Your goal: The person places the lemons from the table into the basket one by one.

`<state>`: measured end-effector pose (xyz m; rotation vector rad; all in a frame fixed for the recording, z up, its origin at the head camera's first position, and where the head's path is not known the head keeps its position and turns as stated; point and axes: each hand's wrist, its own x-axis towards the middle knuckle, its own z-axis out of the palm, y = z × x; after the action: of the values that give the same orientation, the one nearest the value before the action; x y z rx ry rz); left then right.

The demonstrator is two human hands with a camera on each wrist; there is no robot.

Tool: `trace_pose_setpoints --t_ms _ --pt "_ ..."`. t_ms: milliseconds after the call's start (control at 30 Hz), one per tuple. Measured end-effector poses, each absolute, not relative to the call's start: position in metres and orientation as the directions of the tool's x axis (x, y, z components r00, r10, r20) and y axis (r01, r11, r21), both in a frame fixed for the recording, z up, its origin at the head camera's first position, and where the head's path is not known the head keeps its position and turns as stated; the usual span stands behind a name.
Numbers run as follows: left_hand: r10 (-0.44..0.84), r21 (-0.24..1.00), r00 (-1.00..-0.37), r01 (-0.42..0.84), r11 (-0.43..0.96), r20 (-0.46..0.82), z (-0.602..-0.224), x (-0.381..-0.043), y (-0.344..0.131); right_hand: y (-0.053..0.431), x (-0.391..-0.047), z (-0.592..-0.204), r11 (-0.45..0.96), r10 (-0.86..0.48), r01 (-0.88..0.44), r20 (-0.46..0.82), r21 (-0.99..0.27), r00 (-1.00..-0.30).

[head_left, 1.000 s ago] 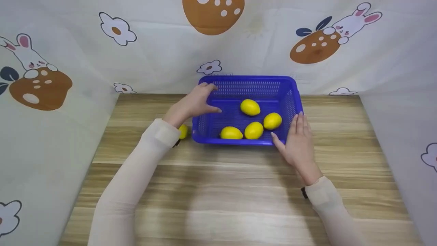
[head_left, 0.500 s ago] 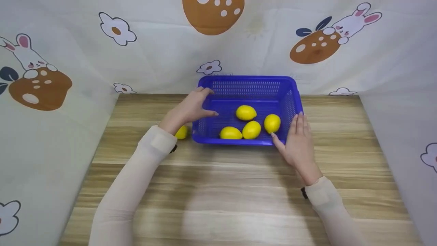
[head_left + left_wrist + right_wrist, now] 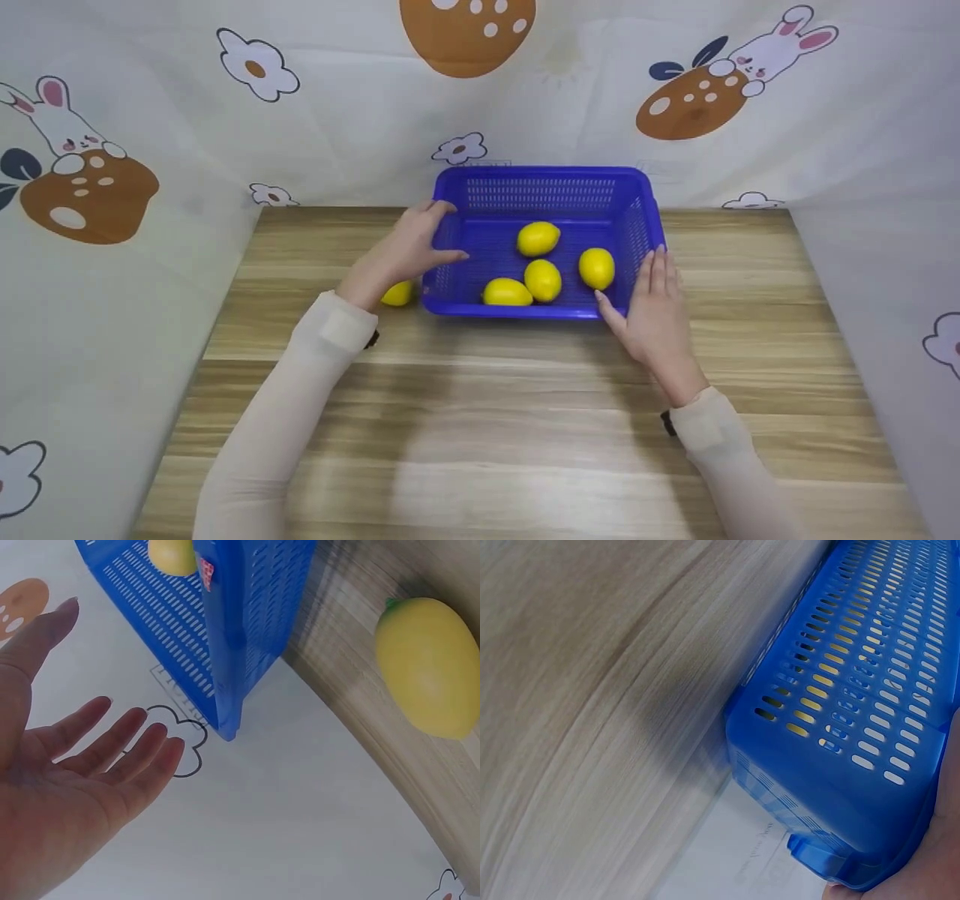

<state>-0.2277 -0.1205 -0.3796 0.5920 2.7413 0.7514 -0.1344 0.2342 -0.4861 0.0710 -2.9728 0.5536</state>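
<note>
A blue plastic basket with slotted walls stands at the back of the table, with several yellow lemons lying loose on its floor. My left hand hovers at the basket's left rim, palm toward it, fingers relaxed and holding nothing. The left wrist view shows that hand spread apart from the basket wall. Another lemon lies on the table left of the basket, partly hidden under my left wrist. My right hand rests with straight fingers along the basket's right rim, thumb at the front right corner.
The wood-grain table ends at a pale printed cloth hung behind it and on both sides. The basket's back rim is close to that cloth.
My left hand has drawn back left and slightly toward me, from over the basket to its rim. Some lemons inside have rolled and shifted a little. The right hand has stayed put.
</note>
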Motion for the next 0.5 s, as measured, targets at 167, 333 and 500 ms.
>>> trace_pose_setpoints --t_ms 167,333,500 --pt "0.424 0.530 -0.898 0.306 0.791 -0.114 -0.383 -0.225 -0.127 0.234 -0.134 -0.485 0.933 -0.022 -0.063 0.118 -0.355 -0.993" --pt "0.403 0.529 -0.907 0.283 0.800 -0.125 -0.385 -0.223 -0.134 0.234 -0.134 -0.485 0.937 -0.022 -0.062 0.118 -0.343 -0.993" --pt "0.410 0.527 -0.906 0.296 0.796 -0.110 -0.388 -0.221 -0.141 0.234 -0.134 -0.485 0.938 -0.023 -0.060 0.110 -0.342 -0.994"
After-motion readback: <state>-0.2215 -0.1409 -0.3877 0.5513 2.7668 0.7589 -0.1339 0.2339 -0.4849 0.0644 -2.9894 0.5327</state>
